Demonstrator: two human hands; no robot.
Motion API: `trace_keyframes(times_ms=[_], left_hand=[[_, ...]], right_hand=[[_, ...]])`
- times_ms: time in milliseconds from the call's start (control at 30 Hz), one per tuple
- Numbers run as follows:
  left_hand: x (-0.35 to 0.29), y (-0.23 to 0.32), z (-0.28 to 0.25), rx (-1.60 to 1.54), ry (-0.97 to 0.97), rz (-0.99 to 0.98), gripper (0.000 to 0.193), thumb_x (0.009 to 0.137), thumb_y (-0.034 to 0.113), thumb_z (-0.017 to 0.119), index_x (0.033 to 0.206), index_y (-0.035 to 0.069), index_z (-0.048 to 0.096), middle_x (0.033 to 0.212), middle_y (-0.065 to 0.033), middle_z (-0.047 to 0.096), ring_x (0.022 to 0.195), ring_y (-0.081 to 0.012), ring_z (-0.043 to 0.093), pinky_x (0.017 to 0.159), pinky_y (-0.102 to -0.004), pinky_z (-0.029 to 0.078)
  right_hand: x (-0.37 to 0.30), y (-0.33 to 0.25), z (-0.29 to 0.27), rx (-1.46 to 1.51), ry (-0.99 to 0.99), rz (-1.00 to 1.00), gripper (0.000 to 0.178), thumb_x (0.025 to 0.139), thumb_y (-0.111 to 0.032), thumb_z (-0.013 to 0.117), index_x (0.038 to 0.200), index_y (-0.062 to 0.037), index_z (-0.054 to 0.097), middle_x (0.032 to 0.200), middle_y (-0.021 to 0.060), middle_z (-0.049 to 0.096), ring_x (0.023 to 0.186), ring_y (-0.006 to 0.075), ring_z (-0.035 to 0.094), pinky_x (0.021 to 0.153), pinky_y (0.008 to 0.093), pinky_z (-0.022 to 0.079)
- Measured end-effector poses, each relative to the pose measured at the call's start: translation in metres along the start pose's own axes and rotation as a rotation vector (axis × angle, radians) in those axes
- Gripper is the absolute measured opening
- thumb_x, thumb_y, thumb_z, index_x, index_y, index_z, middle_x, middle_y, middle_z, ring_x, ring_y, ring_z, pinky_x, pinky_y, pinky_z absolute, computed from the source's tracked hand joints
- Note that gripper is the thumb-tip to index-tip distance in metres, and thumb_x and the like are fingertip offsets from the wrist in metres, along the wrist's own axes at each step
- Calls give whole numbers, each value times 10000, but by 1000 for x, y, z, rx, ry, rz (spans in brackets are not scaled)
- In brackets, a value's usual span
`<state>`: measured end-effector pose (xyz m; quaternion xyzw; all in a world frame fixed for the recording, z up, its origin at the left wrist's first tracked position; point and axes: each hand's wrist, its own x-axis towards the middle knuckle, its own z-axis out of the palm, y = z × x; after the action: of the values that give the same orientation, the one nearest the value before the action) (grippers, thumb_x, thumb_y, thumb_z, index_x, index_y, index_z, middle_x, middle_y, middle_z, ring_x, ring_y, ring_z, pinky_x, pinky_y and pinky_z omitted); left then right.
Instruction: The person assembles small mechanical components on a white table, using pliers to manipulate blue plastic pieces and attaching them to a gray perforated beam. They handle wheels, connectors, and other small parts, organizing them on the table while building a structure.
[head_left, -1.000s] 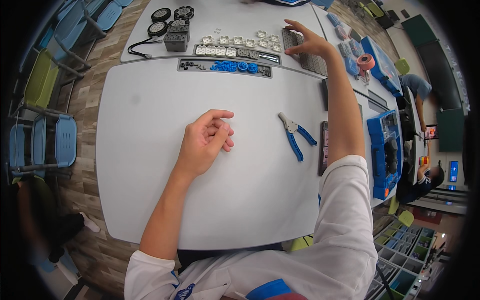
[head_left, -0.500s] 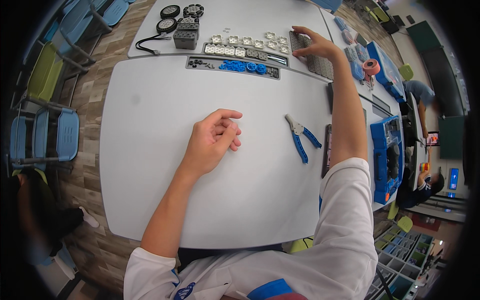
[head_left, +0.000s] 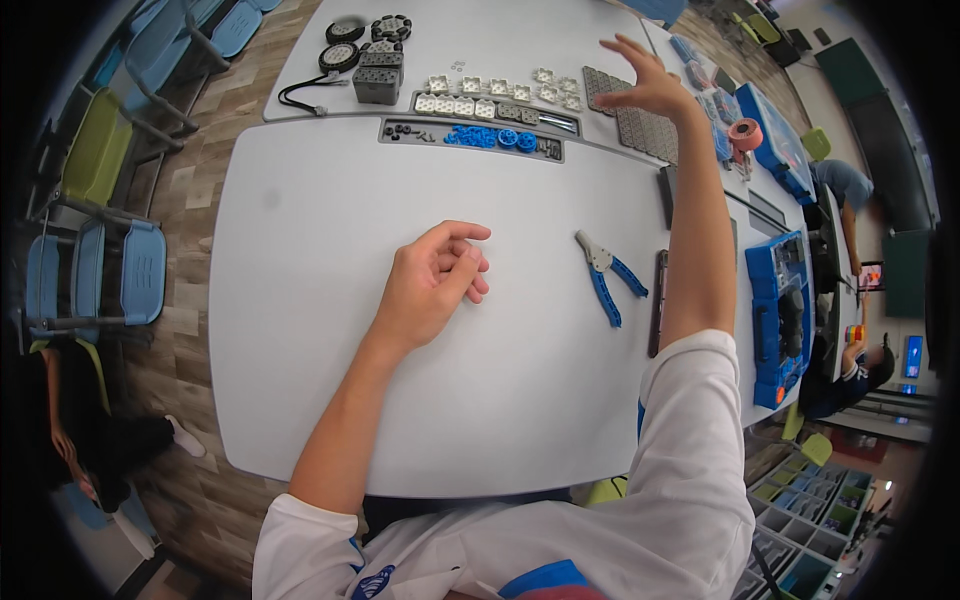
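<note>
Two hands: left hand [head_left: 435,288] loosely curled above the near table's [head_left: 330,230] middle, seemingly empty; right hand [head_left: 652,88] spread wide, thumb and fingers apart, gripping nothing visible.
Gray plates [head_left: 648,135]: flat by the far table's [head_left: 500,40] near edge, toward its right edge, beneath the right hand; contact cannot be told.
Sorted parts: white blocks [head_left: 470,87] in rows, blue pins [head_left: 470,135] in a tray [head_left: 470,149] along the near table's far edge; arranging looks well along.
Left undone: no built-up assembly shows among these parts.
Pliers [head_left: 599,268]: near the near table's right edge, handles splayed, unheld.
Hard to see: left palm, tiny tray bits, a dark case [head_left: 658,305] partly behind the right forearm.
</note>
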<state>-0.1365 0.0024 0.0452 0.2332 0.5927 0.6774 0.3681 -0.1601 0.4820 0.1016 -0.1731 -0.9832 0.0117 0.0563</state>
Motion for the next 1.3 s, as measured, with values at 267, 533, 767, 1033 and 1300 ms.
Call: trace_keyframes(times_ms=[267, 533, 767, 1033, 1300], left_hand=[[3, -5, 1, 28, 20, 35, 258, 1132, 129, 630, 1323, -28, 700, 1007, -102, 726, 816, -134, 715, 735, -298, 619], [-7, -21, 14, 410, -1, 308, 225, 940, 77, 717, 1129, -45, 699, 893, -152, 754, 814, -233, 731, 756, -385, 595], [-10, -19, 22, 691, -13, 512, 223, 894, 56, 756, 1091, -31, 698, 967, -205, 777, 857, -414, 753, 771, -464, 599], [-17, -21, 29, 620, 15, 451, 179, 908, 65, 745, 1047, -40, 703, 961, -227, 756, 877, -415, 742, 790, -477, 587], [-22, -22, 29, 587, 44, 401, 223, 957, 113, 727, 1082, -66, 682, 982, -224, 757, 880, -373, 760, 768, -450, 592]], right_hand=[[-162, -160, -82, 468, 425, -466, 679, 903, -408, 899, 1504, -174, 687, 1617, 100, 617, 1487, 325, 567, 1236, 555, 363], [-290, -299, 13, 617, 154, -177, 622, 1078, -368, 669, 1647, -151, 543, 1715, 204, 460, 1597, 405, 406, 1270, 578, 256], [-283, -274, 36, 794, 208, -187, 562, 1117, -322, 597, 1630, -98, 544, 1652, 235, 516, 1565, 415, 440, 1287, 531, 271], [-289, -275, 34, 872, 270, -211, 483, 1108, -305, 596, 1537, -84, 608, 1427, 191, 646, 1372, 379, 565, 1204, 495, 365], [-288, -278, 36, 899, 263, -199, 465, 1083, -329, 626, 1471, -73, 645, 1311, 168, 661, 1280, 363, 590, 1154, 478, 383]])
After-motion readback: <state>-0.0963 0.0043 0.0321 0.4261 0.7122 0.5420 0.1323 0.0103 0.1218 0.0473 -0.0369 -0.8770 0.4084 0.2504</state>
